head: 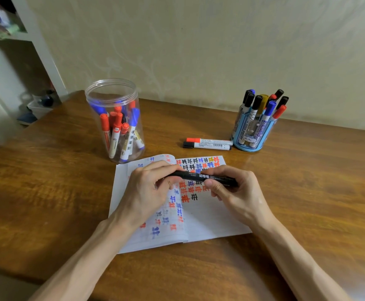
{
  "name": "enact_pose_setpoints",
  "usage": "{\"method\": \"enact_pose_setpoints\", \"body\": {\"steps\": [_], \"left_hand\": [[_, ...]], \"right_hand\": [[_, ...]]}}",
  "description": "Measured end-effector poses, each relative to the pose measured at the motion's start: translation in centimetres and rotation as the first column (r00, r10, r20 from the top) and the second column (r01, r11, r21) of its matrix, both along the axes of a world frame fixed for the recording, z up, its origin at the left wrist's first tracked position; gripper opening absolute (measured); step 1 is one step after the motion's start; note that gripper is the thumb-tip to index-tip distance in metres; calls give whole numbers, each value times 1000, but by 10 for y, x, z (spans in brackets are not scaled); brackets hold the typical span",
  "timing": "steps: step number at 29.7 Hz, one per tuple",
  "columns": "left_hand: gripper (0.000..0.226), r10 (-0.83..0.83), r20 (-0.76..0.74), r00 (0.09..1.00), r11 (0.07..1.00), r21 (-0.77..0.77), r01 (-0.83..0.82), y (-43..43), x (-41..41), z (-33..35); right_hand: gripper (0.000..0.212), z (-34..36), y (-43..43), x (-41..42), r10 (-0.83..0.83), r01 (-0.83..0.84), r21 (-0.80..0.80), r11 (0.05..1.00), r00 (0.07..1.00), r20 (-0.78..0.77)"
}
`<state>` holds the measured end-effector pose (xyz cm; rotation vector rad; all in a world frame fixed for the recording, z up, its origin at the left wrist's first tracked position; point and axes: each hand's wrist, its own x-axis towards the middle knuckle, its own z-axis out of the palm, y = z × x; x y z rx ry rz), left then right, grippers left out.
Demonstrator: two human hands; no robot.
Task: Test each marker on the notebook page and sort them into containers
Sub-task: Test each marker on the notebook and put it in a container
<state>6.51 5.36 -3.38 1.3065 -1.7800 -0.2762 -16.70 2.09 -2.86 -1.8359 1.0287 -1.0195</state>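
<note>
Both hands grip one black marker, held level and crosswise just above the open notebook. The left hand curls its fingers round the marker's 9 o'clock end, and the right hand pinches the barrel toward the 3 o'clock end, thumb beneath and forefinger over. White lettering shows on the barrel between the two hands. The left fingers hide that end, so whether a cap sits there cannot be told. Below, the notebook lies open and flat on the wooden table, its upper part covered with rows of red, blue, black and yellow test marks and its lower right page bare. From the notebook, at 11 o'clock, stands an open-topped clear plastic jar holding red and blue markers that lean at angles. At 1 o'clock stands a blue pen holder with mixed markers upright in it, caps black, blue, red and yellow. Between notebook and holder, a red-capped marker and a black-capped marker lie side by side, touching, caps toward 9 o'clock, their other ends just beside the holder's base
</note>
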Motion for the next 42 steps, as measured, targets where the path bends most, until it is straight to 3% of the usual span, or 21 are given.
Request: {"method": "enact_pose_setpoints", "body": {"steps": [6,10,14,20,24,28,33,39,42], "left_hand": [[31,-44,-9,999,997,57,44,0,6,6],[22,-29,-259,965,981,178,77,-4,12,18],[15,-31,-424,905,986,135,97,-4,11,40],[30,-72,-559,826,997,-37,62,-8,33,111],[35,-39,-527,849,960,-255,-114,-14,65,161],[24,-23,-484,875,895,-400,-198,-37,95,183],[22,134,-365,921,891,-362,-273,-61,110,154],[21,165,-425,890,851,-395,-346,-66,121,143],[20,210,-385,899,858,-368,-358,-70,123,138]], "right_hand": [[17,0,-3,1,28,-28,15,999,1000,-9],[18,3,-7,9,20,-20,0,1000,1000,-17],[23,10,-10,24,29,-30,-46,998,999,-14],[57,26,-23,51,102,-114,-45,992,971,-214],[35,28,-27,66,37,-49,-113,992,993,-111],[26,21,-30,75,16,-23,-83,996,997,-80],[23,13,-33,73,5,-11,-77,997,997,-70],[19,6,-36,66,-16,12,-55,998,996,-84],[18,2,-38,68,-8,6,-26,1000,997,-78]]}}
